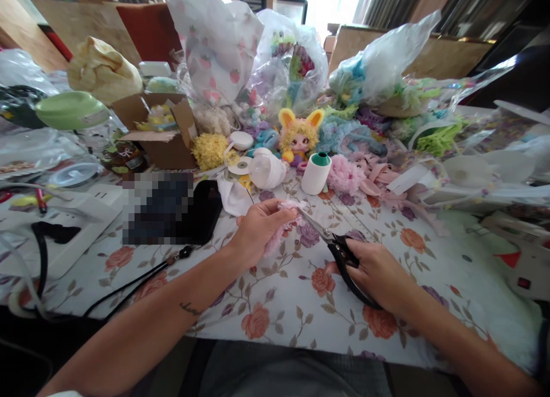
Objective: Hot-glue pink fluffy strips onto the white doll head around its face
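Observation:
Between its thumb and fingers my left hand [262,228] pinches a piece of fluffy pink fabric [277,242], part of which hangs below the fingers. My right hand [378,271] is wrapped around the black handles of a pair of scissors [339,248]. The scissor blades point up and left, and their tips reach the pink fabric beside my left thumb. Whether the blades are cutting into it, I cannot tell. Just beyond the hands stands a white thread cone [316,175] with a green top.
A yellow-eared doll [298,138] sits among fluffy yarn and plastic bags. Pink fluff [347,173] lies right of the cone. To the left are a phone [206,211], a power strip [81,225] and a cardboard box [161,148]. A sewing machine [519,248] is at the right.

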{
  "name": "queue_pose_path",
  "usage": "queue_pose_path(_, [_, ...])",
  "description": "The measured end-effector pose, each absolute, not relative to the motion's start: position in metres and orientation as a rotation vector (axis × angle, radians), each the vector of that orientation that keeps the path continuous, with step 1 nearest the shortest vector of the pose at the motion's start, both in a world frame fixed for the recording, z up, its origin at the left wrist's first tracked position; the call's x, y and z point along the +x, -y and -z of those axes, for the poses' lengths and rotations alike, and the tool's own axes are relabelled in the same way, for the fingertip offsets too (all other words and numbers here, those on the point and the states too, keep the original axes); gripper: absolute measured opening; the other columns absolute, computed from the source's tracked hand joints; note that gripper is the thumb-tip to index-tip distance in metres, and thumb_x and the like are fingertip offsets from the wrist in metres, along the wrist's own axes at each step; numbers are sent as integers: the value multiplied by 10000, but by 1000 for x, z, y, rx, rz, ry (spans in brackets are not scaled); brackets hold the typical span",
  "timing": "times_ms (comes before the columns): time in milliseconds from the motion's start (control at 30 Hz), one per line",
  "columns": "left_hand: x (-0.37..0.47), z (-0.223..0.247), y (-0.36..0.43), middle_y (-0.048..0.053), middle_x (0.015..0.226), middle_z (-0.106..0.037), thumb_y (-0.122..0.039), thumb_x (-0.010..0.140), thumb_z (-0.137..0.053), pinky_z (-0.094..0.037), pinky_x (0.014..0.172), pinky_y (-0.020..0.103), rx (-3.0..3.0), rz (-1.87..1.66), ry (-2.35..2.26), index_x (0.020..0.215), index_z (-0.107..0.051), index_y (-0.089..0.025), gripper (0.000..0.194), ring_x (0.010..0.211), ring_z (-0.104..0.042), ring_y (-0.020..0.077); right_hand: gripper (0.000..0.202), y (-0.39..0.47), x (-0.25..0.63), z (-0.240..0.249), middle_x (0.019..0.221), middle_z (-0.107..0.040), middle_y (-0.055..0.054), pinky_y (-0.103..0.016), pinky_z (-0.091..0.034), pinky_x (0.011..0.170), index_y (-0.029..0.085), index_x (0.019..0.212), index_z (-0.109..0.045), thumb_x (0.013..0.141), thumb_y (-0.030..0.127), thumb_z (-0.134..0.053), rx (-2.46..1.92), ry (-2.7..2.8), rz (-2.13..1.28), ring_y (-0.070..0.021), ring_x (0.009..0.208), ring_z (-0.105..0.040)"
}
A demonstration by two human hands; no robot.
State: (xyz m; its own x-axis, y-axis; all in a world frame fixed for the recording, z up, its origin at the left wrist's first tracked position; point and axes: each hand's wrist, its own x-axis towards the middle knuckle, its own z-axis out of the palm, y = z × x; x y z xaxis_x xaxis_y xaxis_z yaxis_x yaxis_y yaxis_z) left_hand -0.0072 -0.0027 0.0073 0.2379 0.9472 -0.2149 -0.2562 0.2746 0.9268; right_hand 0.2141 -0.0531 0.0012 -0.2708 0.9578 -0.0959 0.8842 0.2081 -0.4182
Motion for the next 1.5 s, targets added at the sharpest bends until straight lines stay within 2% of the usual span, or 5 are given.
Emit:
queue_pose_path(367, [-7,-11,3,-49,505,-531,-277,700,-726,-284,373,165,935,-986,-1016,647,-644,-156,155,390,-363,25,156,50,219,-1,616,-508,2,-253,-352,552,220,659,-415,794,255,-485,-1779,2318,-683,-163,570,-477])
queue_pose_path(1133, [-8,0,0,-29,579,-574,-337,665,-761,-281,382,155,904,-961,-1006,711,-651,-156,217,437,-429,37,138,43,221,5,615,-566,-7,-255,-399,553,206,665,-524,798,236,-504,-1762,2373,-630,-163,562,-527])
queue_pose_path(1267, [-8,-3,-2,-37,559,-564,-337,669,-764,-260,353,153,849,-944,-1033,679,-634,-154,225,397,-381,21,220,45,226,-5,626,-605,-16,-269,-395,533,204,652,-548,827,338,-533,-1770,2322,-657,-178,574,-557])
queue_pose_path(1467, [-8,-3,-9,-12,594,-602,-296,631,-792,-418,483,150,776,-1037,-1001,654,-650,-139,213,508,-500,48,286,57,311,-7,738,-691,-65,-340,-446,588,234,834,-698,809,505,-609,-1983,2091,-316,-265,669,-640])
queue_pose_path(1500, [-8,-3,-9,-10,601,-609,-293,632,-794,-436,504,157,767,-1042,-1000,659,-655,-139,210,515,-508,50,295,59,330,-3,704,-690,-68,-340,-429,541,247,832,-715,798,524,-618,-1988,2053,-230,-275,630,-638])
